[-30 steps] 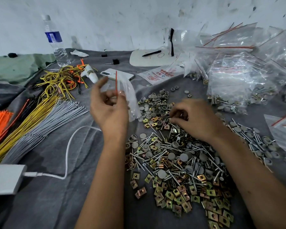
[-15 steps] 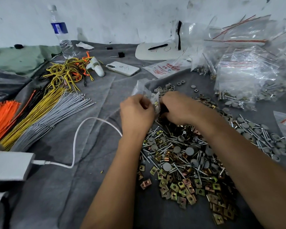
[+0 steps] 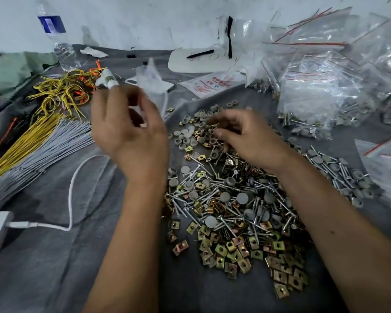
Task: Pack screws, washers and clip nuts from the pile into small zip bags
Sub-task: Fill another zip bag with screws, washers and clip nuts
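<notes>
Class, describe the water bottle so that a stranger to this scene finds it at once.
Start at the white wall behind the grey cloth. At the far left, beyond the tangled yellow wires, stands the water bottle. It alone is upright, clear plastic with a blue label.

zip bag (image 3: 152, 86): small, clear, blurred, raised off the cloth at my left hand (image 3: 127, 129); the grip itself is too blurred to make out
pile (image 3: 230, 204): silver screws, grey round washers, brass-coloured square clip nuts, heaped near centre
clip nuts (image 3: 233, 251): mostly along the near edge
washers (image 3: 185, 136): far edge, beneath my right hand (image 3: 246, 138)
</notes>
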{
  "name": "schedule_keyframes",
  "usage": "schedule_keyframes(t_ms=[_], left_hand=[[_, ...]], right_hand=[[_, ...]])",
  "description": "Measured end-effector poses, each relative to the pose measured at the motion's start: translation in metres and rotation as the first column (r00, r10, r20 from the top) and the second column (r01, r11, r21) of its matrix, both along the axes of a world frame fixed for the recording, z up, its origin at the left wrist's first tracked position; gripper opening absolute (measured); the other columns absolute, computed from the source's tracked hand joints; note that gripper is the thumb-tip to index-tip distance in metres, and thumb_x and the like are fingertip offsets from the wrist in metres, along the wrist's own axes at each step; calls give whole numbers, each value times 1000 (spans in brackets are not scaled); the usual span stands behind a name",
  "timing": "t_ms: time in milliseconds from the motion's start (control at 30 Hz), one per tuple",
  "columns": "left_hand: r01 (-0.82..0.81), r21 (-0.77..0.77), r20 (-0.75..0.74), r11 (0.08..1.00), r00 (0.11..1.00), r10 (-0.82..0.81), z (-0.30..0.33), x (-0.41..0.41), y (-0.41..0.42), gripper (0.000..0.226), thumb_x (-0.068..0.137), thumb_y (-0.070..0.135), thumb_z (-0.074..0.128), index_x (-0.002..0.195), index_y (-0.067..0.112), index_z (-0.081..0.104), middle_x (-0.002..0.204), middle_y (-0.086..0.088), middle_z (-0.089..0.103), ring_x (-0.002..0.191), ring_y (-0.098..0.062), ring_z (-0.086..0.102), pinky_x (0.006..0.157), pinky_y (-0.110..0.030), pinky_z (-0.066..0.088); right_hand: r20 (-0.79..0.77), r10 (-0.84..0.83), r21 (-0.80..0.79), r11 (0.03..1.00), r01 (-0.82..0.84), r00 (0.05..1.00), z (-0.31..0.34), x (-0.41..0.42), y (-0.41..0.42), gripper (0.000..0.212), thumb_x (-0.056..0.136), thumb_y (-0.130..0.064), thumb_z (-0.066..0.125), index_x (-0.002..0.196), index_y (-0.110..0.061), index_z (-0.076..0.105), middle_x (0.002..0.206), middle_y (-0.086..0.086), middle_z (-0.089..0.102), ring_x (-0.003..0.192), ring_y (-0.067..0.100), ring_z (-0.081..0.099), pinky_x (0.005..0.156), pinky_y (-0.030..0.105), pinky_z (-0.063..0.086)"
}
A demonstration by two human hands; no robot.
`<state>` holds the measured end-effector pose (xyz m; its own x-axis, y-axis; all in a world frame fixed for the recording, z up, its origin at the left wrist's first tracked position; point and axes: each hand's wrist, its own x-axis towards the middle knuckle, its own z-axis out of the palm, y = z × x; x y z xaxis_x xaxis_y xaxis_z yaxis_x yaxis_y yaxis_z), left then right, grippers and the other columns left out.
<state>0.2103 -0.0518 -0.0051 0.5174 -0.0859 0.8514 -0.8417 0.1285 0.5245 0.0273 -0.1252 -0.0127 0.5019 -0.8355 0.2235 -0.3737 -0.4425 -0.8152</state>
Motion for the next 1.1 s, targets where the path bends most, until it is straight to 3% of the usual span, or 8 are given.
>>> schedule_keyframes(t_ms=[133, 333, 467, 633, 767, 833, 933, 1100], left_hand=[[263, 527, -58, 808, 960, -274, -12, -12, -7, 11, 93, 11, 63, 90, 6, 73, 86, -9, 70, 76, -26, 63, 73, -38, 52], [475, 435, -385, 765, 866, -319, -23, -13, -13, 29, 91, 4, 63, 112, 24, 65, 82, 11, 64, 66, -5, 63, 56, -22, 53], [604, 571, -218, 556, 764, -607, -29, -27, -18, 58, 89, -10, 52, 132, 27, 63, 109, -2, 63, 92, -15, 64, 71, -19, 51], [608, 605, -169, 514, 729, -663, -37, -29, -22, 40, 87, 6, 70, 123, 22, 75, 102, 8, 64, 66, 0, 54, 65, -15, 43], [532, 477, -244, 700, 845, -476, -32, -20, -19, 65, 90, -4, 61, 143, 32, 52, 100, 4, 68, 66, -4, 62, 54, -16, 51], [476, 324, -359, 817, 861, -360, -29, -15, -18, 48, 92, 1, 64, 133, 22, 50, 93, 3, 67, 71, -8, 67, 57, -32, 60], [456, 109, -620, 883, 725, -298, -23, -5, -22, 24, 91, 5, 69, 100, 20, 53, 88, -6, 67, 77, -29, 72, 72, -48, 61], [380, -245, -789, 892, 456, -411, -14, 7, -22, 18, 89, -4, 67, 81, 12, 64, 66, 2, 63, 58, -12, 57, 57, -29, 46]], right_hand=[[-25, -1, -63, 998, -1, 1000, 1, -10, 1, 14, 94, -20, 71, 98, -33, 73, 74, -19, 72, 56, -2, 63, 56, 12, 50], [11, -35, -53, 998, 35, 999, -5, -8, 2, 5, 88, -21, 77, 93, -21, 76, 83, -6, 76, 57, 12, 72, 61, 22, 59], [149, -56, 40, 998, 51, 987, -7, -10, 2, 13, 83, -16, 82, 91, -10, 74, 81, 3, 77, 56, 15, 71, 51, 23, 56], [129, -155, -10, 987, 157, 980, -9, -14, -2, 20, 77, -28, 88, 82, -15, 73, 73, 0, 75, 54, 13, 69, 49, 23, 54], [-98, -284, -277, 928, 248, 954, -9, -16, -5, 20, 75, -29, 90, 85, -27, 73, 75, -13, 67, 63, -3, 60, 59, 10, 48], [-168, -288, -330, 918, 221, 943, -7, -14, -6, 23, 76, -29, 88, 94, -25, 75, 81, -12, 68, 70, -5, 59, 63, 13, 48], [-316, -184, -376, 925, 55, 931, -3, 2, -6, 16, 83, -26, 83, 98, -26, 77, 93, -11, 73, 74, -11, 56, 68, 4, 41], [-585, -248, -445, 894, -50, 772, -2, 38, -9, 29, 86, -37, 80, 106, -17, 73, 104, 6, 73, 94, 23, 70, 85, 41, 58]])
